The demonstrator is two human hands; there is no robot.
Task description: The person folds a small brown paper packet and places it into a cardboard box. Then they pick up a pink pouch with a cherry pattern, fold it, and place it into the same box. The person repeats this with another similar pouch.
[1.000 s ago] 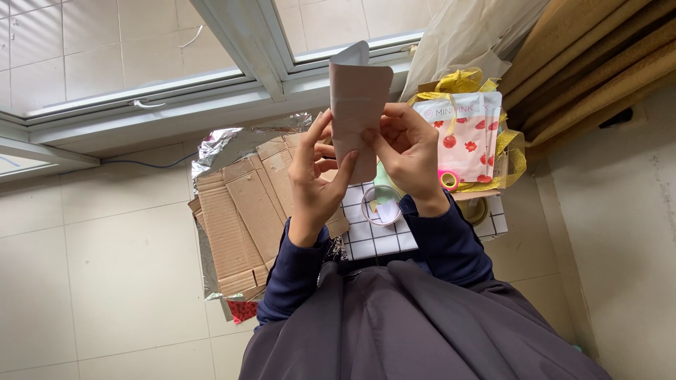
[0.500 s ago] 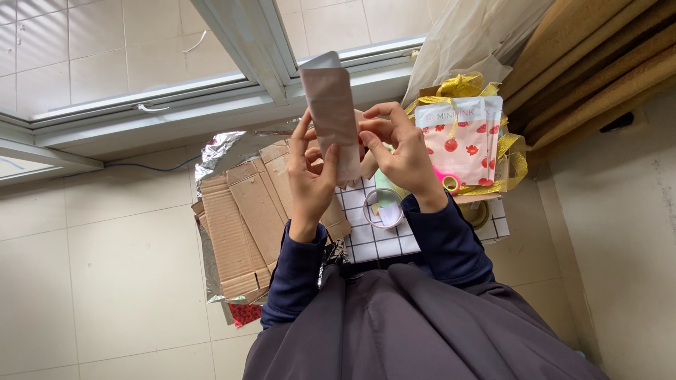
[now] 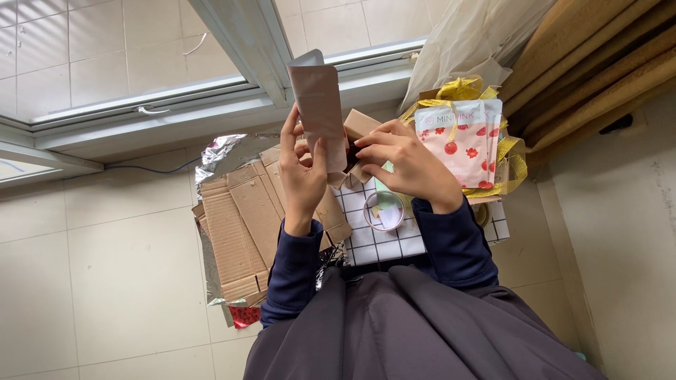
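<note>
Cardboard box point(image 3: 360, 128), small and brown, sits pinched in my right hand point(image 3: 405, 163) just behind the one tall pinkish packet point(image 3: 318, 105) that my left hand point(image 3: 301, 172) grips upright by its lower part. Gold wrapping point(image 3: 508, 151) beside them holds strawberry-printed sachets point(image 3: 461, 137); their number I cannot tell. One ring of tape point(image 3: 384, 210) lies on the checked cloth point(image 3: 380, 243) below.

Soft, even daylight fills the scene, brightest at the window frame point(image 3: 232, 77) above the hands. The pale tiles beyond the window frame look slightly washed out. Below it, crumpled silver foil point(image 3: 218, 155) throws small glints. Shadows are faint and diffuse; only the dark clothing far below the window frame reads dim and low in detail. Focus is fairly sharp throughout, with mild wide-angle bending toward the edges.
</note>
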